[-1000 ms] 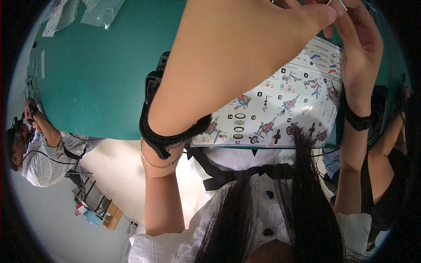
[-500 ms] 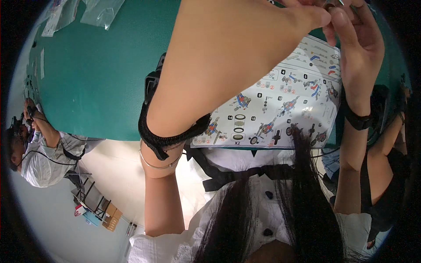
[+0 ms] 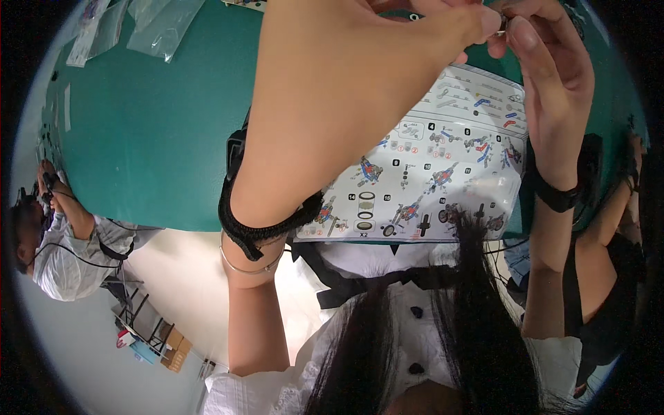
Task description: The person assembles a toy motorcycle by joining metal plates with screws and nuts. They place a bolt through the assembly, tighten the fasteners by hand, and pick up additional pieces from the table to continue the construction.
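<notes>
My left hand (image 3: 387, 66) reaches up across the view, its thumb and fingers pinched at the upper edge. Facing it, my right hand (image 3: 559, 90) has its thumb and fingers closed toward the same spot. Between the fingertips of both hands is a small dark, partly shiny metal piece (image 3: 503, 25); the fingers mostly cover it, so its kind is unclear. Below the hands, a printed sheet of assembly drawings (image 3: 408, 181) lies on the green table (image 3: 152, 131). It shows numbered steps of a small wheeled model. My left forearm covers part of its left side.
Clear plastic bags (image 3: 160, 38) lie at the far left of the table. A co-worker in a light shirt (image 3: 66, 266) sits beyond its left end. Another person's arm (image 3: 595, 273) is close on my right. Cardboard boxes (image 3: 177, 351) stand on a rack at lower left.
Both hands appear slightly further left, still pinching the small piece, which looks turned. The sheet, bags and table sit a little lower in view, as the whole view has shifted.
</notes>
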### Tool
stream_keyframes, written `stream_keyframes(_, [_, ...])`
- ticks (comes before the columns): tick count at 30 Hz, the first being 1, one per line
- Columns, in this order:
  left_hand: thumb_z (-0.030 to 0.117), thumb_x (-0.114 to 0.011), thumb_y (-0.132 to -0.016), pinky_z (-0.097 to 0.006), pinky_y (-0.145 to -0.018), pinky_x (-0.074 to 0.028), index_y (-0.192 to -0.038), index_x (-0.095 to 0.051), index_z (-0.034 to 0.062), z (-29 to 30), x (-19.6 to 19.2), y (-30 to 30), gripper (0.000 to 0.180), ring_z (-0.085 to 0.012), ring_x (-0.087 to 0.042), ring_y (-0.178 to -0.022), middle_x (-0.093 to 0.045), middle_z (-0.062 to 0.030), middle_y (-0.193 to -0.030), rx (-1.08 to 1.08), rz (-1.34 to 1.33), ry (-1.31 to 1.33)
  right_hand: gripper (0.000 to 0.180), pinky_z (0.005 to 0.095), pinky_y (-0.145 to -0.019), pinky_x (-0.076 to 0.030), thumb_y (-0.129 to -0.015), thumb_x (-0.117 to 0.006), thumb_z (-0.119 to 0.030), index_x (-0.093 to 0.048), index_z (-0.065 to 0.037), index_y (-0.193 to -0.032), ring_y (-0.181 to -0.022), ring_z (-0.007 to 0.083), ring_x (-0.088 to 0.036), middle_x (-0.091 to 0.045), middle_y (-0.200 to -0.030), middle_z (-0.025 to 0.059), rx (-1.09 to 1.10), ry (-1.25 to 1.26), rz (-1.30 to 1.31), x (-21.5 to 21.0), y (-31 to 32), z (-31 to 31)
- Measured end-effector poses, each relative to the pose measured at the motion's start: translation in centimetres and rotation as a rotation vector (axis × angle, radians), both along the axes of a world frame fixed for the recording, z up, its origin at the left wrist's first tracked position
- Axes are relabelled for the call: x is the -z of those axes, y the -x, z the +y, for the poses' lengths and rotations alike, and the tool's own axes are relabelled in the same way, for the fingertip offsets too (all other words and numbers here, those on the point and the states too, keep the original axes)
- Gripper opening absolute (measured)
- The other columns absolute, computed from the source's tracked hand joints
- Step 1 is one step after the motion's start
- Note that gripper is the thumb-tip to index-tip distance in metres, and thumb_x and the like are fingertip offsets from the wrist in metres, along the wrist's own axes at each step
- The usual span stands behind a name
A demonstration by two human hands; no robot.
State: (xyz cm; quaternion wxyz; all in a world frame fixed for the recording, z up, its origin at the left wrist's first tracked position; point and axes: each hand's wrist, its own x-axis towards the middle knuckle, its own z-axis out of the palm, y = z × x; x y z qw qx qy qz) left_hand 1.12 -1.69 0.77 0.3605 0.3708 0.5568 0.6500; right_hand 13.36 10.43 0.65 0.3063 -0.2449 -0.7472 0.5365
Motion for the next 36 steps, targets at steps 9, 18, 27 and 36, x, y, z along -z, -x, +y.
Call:
stream_keyframes(9, [0.0, -0.066, -0.083, -0.022, -0.072, -0.051, -0.099, -0.06, -0.002, 0.4, 0.1, -0.1, 0.017, -0.0108, -0.063, -0.078, -0.067, -0.0077, -0.09, 0.001, 0.0, -0.005, 0.022, 0.0248, -0.074, -0.05, -0.083, -0.069, -0.007, -0.053, -0.001, -0.097, -0.081, 0.0136, -0.06, -0.061, -0.092, 0.0106, -0.267, 0.274, 0.759, 5.4, 3.1, 0.8])
stream_keyframes(18, [0.0, -0.066, -0.083, -0.022, -0.072, -0.051, -0.1, -0.06, -0.0021, 0.5, 0.1, -0.2, 0.018, -0.0108, -0.063, -0.078, -0.067, -0.0078, -0.09, -0.018, 0.01, -0.003, 0.019, 0.027, -0.08, -0.049, -0.084, -0.067, -0.004, -0.055, -0.001, -0.099, -0.09, 0.0182, -0.062, -0.059, -0.107, 0.0169, -0.141, -0.528, 0.172, 1.0, -1.4, 1.5])
stream_keyframes(27, [0.001, -0.066, -0.083, -0.022, -0.072, -0.051, -0.101, -0.061, -0.0022, 1.3, -0.4, -0.3, 0.018, -0.0109, -0.063, -0.078, -0.067, -0.0079, -0.091, -0.071, 0.005, -0.002, 0.025, 0.03, -0.085, -0.05, -0.081, -0.062, 0.01, -0.057, 0.001, -0.105, -0.093, 0.022, -0.063, -0.063, -0.103, 0.0174, -0.315, -0.738, 0.194, -0.5, -1.9, 2.7])
stream_keyframes(36, [0.011, -0.067, -0.084, -0.023, -0.067, -0.053, -0.098, -0.064, -0.001, 0.9, -1.8, 0.5, 0.018, -0.0124, -0.064, -0.077, -0.068, -0.0074, -0.091, 0.097, -0.297, 0.062, 0.026, 0.0322, -0.08, -0.054, -0.078, -0.062, 0.012, -0.054, -0.005, -0.095, -0.098, 0.0248, -0.062, -0.059, -0.11, 0.0178, -0.344, -0.491, 0.188, -1.4, -2.3, 1.1])
